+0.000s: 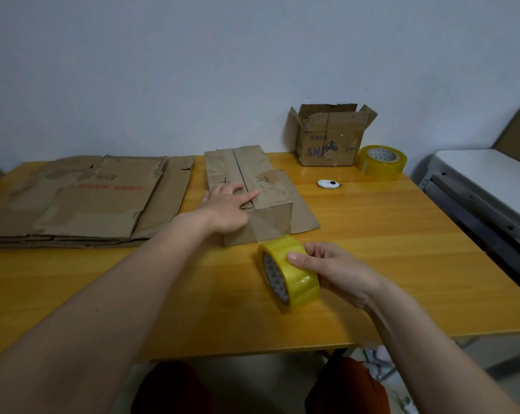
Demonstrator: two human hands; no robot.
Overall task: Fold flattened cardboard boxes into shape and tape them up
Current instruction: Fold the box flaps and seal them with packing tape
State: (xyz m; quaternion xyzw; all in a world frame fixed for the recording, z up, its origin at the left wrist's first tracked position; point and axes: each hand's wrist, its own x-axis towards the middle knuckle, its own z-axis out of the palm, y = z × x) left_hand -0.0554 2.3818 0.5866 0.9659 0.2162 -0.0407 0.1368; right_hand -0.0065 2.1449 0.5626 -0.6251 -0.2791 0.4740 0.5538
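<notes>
Writing first: folded box [248, 192] at table centre carries hand-drawn marks on its top flaps, one like a "7" left of the seam, one like a "3" right of it. Open carton [330, 138] at the far right of the table shows blue letters "SH" and a small logo on its front; the rest is too small to read. Flattened cardboard stack [82, 198] on the left has a line of red print, blurred and unreadable.

Containers: open carton stands upright with all four top flaps raised; its inside is not visible from this angle. Folded box has its top flaps closed, meeting along a centre seam; one loose flap lies flat on the table [372, 234] on its right side.

Grip: left hand [226, 207] rests flat on the near end of the folded box, fingers straight, index finger pressing at the seam. Right hand [330, 270] grips a yellow tape roll [288, 273], thumb across the outer face, fingers curled behind. Roll stands on edge on the table, just in front of the box's near end; whether a strip runs from it to the box I cannot tell.

Second tape roll [381, 159] lies flat beside the open carton. Small white cutter [329, 184] lies between that carton and the folded box.
</notes>
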